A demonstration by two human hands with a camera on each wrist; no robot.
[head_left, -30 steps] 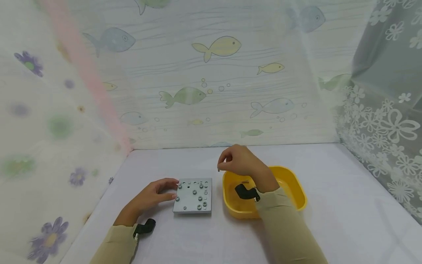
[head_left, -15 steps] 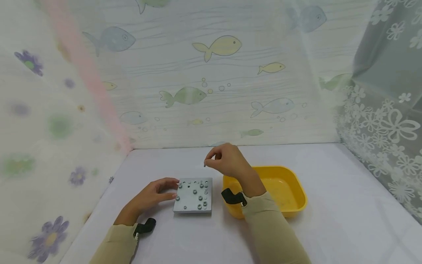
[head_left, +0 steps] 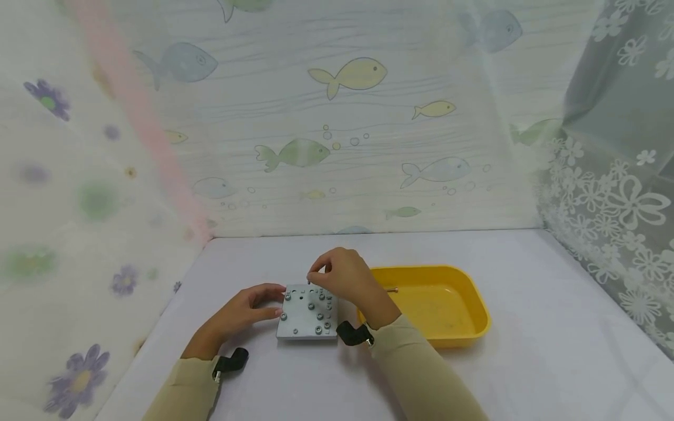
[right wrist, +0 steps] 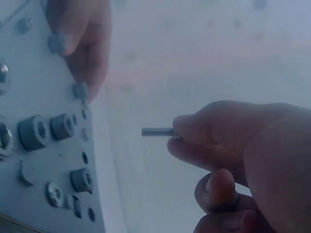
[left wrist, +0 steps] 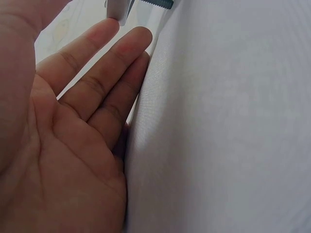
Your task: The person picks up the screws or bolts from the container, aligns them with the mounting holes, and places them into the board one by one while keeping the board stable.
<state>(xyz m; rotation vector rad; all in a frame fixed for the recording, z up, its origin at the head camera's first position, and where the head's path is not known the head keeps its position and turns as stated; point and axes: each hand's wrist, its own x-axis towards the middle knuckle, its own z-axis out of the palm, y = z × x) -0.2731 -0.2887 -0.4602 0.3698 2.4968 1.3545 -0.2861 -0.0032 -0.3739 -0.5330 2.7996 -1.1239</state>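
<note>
A square silvery metal plate (head_left: 300,318) lies on the white table, with several socket-head screws and small holes on its top. My left hand (head_left: 244,313) rests at its left edge; thumb and fingertips touch the plate, and the fingers (left wrist: 109,73) look nearly straight in the left wrist view. Over the plate's far edge, my right hand (head_left: 344,278) pinches a small thin screw (right wrist: 156,132) between thumb and index finger. Its shank points away from the fingertips, apart from the plate in the right wrist view; its head is mostly hidden.
Right of the plate stands a yellow plastic tray (head_left: 476,318), partly behind my right wrist, with a brass-coloured screw (head_left: 392,290) inside it. Black wrist-camera mounts stick out from both sleeves. Patterned curtains hang behind the table and at both sides.
My right hand has moved left from over the tray to the plate's far edge and come lower, still pinching the screw. The left hand and the plate have stayed in place.
</note>
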